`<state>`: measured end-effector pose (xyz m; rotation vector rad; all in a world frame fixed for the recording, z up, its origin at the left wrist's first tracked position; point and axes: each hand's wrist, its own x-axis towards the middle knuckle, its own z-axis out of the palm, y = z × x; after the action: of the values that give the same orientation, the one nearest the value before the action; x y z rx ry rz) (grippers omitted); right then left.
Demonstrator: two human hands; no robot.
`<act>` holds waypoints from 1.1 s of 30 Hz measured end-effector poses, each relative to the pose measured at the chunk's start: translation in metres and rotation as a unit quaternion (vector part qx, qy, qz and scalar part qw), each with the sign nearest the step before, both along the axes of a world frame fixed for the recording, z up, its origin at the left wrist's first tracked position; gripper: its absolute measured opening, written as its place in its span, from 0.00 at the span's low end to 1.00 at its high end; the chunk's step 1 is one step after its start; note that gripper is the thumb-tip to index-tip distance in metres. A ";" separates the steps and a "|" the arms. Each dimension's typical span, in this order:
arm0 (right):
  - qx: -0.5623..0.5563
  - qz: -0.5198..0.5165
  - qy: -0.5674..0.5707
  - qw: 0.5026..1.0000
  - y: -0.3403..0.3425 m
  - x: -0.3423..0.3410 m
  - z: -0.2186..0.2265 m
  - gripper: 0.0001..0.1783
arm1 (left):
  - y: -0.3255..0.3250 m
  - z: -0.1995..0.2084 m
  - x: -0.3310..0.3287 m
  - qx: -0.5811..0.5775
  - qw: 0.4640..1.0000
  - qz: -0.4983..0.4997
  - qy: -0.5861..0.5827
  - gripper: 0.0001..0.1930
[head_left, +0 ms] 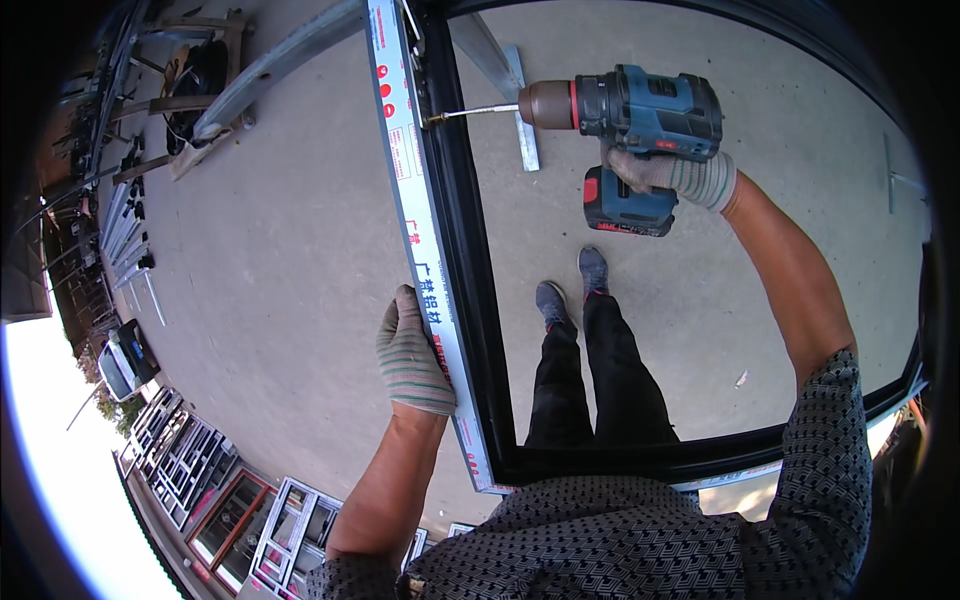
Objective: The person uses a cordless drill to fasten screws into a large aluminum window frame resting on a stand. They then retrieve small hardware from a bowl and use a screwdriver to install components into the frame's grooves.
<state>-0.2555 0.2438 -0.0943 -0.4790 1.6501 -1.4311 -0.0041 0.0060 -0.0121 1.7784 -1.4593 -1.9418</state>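
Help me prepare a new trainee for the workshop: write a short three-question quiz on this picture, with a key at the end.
1. Multiple choice: what does the right hand hold?
A) a hammer
B) a cordless drill
C) a tape measure

2. True or false: the left hand is bare.

3. Fill in the blank: the drill's long bit points toward the picture's ____ side, where its tip is at the black frame.

Key:
1. B
2. False; it wears a striped glove.
3. left
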 end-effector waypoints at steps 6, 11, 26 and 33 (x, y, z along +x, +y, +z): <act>0.034 0.014 0.030 0.999 0.001 -0.001 -0.004 0.12 | 0.001 0.001 0.000 -0.006 1.000 -0.002 -0.019 0.18; -0.030 0.001 0.222 0.975 0.001 -0.001 -0.028 0.14 | 0.001 0.005 -0.003 -0.003 0.999 -0.003 -0.038 0.19; 0.024 0.044 0.067 0.997 -0.007 -0.006 -0.008 0.12 | -0.003 0.000 0.004 -0.011 0.999 -0.025 -0.042 0.20; 0.000 0.017 0.101 0.995 -0.007 -0.002 -0.013 0.10 | 0.001 0.001 0.001 -0.016 0.999 -0.020 -0.040 0.20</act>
<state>-0.2571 0.2367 -0.1076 -0.6674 1.7911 -1.3953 -0.0033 0.0075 -0.0109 1.8459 -1.5546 -1.8757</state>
